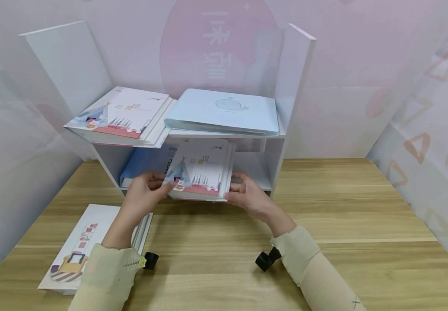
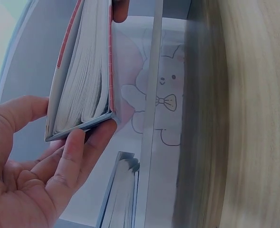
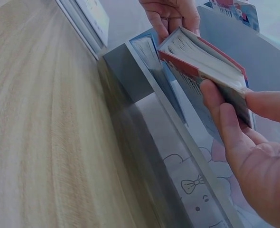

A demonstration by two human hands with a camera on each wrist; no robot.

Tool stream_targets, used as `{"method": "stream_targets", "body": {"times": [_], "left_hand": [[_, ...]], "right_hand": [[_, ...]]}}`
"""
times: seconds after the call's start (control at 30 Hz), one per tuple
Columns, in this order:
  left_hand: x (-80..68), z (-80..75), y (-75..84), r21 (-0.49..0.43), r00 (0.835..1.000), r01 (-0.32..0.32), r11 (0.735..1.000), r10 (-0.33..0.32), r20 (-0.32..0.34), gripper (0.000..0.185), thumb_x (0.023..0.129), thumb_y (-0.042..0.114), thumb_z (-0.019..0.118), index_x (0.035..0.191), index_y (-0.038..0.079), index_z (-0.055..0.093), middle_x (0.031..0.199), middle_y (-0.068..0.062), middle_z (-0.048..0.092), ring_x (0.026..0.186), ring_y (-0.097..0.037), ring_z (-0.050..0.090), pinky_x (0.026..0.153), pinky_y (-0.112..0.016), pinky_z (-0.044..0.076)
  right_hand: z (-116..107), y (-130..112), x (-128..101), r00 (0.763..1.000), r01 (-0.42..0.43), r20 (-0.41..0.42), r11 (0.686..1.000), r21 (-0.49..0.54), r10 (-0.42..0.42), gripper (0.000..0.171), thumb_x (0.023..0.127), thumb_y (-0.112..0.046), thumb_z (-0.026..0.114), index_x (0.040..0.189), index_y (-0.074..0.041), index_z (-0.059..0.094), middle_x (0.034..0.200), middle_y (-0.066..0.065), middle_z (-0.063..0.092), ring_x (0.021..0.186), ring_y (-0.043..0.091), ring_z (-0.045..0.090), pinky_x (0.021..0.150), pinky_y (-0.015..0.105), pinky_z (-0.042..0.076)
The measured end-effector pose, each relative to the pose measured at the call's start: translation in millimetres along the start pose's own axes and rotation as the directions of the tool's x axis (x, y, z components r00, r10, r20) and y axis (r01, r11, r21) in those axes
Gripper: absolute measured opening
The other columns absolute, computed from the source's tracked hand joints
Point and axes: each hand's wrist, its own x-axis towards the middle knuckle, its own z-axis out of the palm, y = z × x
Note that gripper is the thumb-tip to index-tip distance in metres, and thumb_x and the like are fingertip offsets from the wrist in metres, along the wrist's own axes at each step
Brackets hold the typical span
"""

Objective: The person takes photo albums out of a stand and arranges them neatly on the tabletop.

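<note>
Both hands hold a thick white photo album (image 1: pixel 198 168) with a tent picture and red trim, at the front of the shelf's lower level. My left hand (image 1: pixel 144 192) grips its left edge, thumb on the cover and fingers beneath, as the left wrist view shows. At the opposite edge my right hand (image 1: pixel 249 194) pinches it between thumb and fingers. The album's pages (image 3: pixel 201 57) face outward in the right wrist view. Behind and left of it, a blue album (image 1: pixel 142 162) lies on the lower level, partly covered by the held one.
A white two-level shelf (image 1: pixel 299 73) stands on the wooden table (image 1: pixel 348 229). Its upper level bears a stack of white albums (image 1: pixel 126 114) and a light-blue whale album (image 1: pixel 224 110). Near my left forearm lies a white album stack (image 1: pixel 80 246) on the table.
</note>
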Motion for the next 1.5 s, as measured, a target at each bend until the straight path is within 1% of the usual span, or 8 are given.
{"method": "stream_targets", "body": {"times": [0.13,0.3,0.47,0.6,0.8,1.0,1.27,1.5], "left_hand": [[-0.3,-3.3,3.3,0.009,1.000,-0.003,1.000,0.003,-0.002,0.055,0.097,0.038,0.064,0.128,-0.006,0.053,0.127,-0.028,0.064,0.106,-0.033,0.068,0.084,-0.035,0.056],[-1.7,-7.9,5.7,0.009,1.000,-0.007,1.000,0.007,-0.012,0.055,0.096,0.038,0.064,0.128,-0.006,0.054,0.128,-0.028,0.063,0.112,-0.035,0.065,0.084,-0.032,0.055],[-3.6,-7.9,8.4,-0.015,1.000,0.002,1.000,-0.002,-0.011,0.059,0.095,0.040,0.065,0.130,-0.005,0.052,0.131,-0.027,0.061,0.117,-0.035,0.063,0.083,-0.025,0.054],[-4.8,-6.2,10.1,-0.023,1.000,0.003,1.000,-0.004,-0.009,0.058,0.095,0.040,0.066,0.129,-0.005,0.053,0.130,-0.027,0.062,0.116,-0.034,0.063,0.079,-0.019,0.052],[-5.7,-4.1,11.6,-0.029,1.000,0.001,1.000,-0.001,0.005,0.057,0.095,0.039,0.067,0.127,-0.005,0.053,0.127,-0.027,0.063,0.114,-0.033,0.064,0.076,-0.017,0.051],[-8.2,-5.0,15.2,-0.013,1.000,-0.001,1.000,0.001,0.014,0.058,0.094,0.041,0.067,0.127,-0.005,0.054,0.127,-0.026,0.063,0.114,-0.033,0.064,0.077,-0.020,0.052],[-14.2,-6.6,17.0,0.020,0.999,0.011,1.000,-0.012,0.030,0.058,0.094,0.046,0.066,0.124,-0.003,0.055,0.126,-0.025,0.065,0.116,-0.033,0.064,0.085,-0.034,0.055],[-20.9,-5.2,15.8,0.004,0.999,0.017,1.000,-0.017,0.045,0.055,0.094,0.043,0.066,0.123,-0.003,0.055,0.126,-0.025,0.065,0.116,-0.034,0.064,0.084,-0.032,0.057]], "right_hand": [[0,-5,1,1.000,0.012,0.005,1.000,-0.005,-0.012,0.068,0.097,0.006,0.054,0.151,-0.002,0.013,0.142,0.031,0.051,0.109,0.014,0.064,0.096,0.025,0.052],[2,-10,2,0.999,0.038,0.019,0.999,0.008,-0.038,0.068,0.096,0.007,0.055,0.150,-0.002,0.014,0.141,0.031,0.051,0.103,0.010,0.066,0.099,0.031,0.052],[1,-12,-1,0.999,0.041,0.017,0.999,0.016,-0.041,0.070,0.095,0.009,0.054,0.150,-0.002,0.012,0.140,0.033,0.051,0.097,0.007,0.066,0.090,0.025,0.053],[0,-13,-4,0.999,0.038,0.018,0.999,0.020,-0.038,0.070,0.095,0.009,0.053,0.150,-0.002,0.011,0.140,0.035,0.050,0.096,0.006,0.067,0.086,0.022,0.054],[-2,-17,-8,1.000,0.028,0.012,1.000,0.002,-0.028,0.072,0.095,0.007,0.054,0.152,-0.002,0.010,0.140,0.034,0.051,0.097,0.007,0.067,0.089,0.025,0.053],[-2,-20,-13,0.999,0.041,0.024,0.999,0.001,-0.041,0.073,0.095,0.007,0.055,0.152,-0.002,0.010,0.141,0.034,0.050,0.098,0.008,0.067,0.093,0.028,0.053],[-2,-21,-21,0.997,0.061,0.057,0.998,-0.011,-0.060,0.073,0.095,0.007,0.056,0.151,-0.001,0.010,0.141,0.034,0.050,0.102,0.009,0.068,0.091,0.023,0.054],[1,-19,-28,0.996,0.054,0.072,0.998,-0.028,-0.051,0.075,0.095,0.004,0.058,0.151,0.000,0.009,0.141,0.033,0.051,0.102,0.009,0.068,0.092,0.024,0.054]]}}
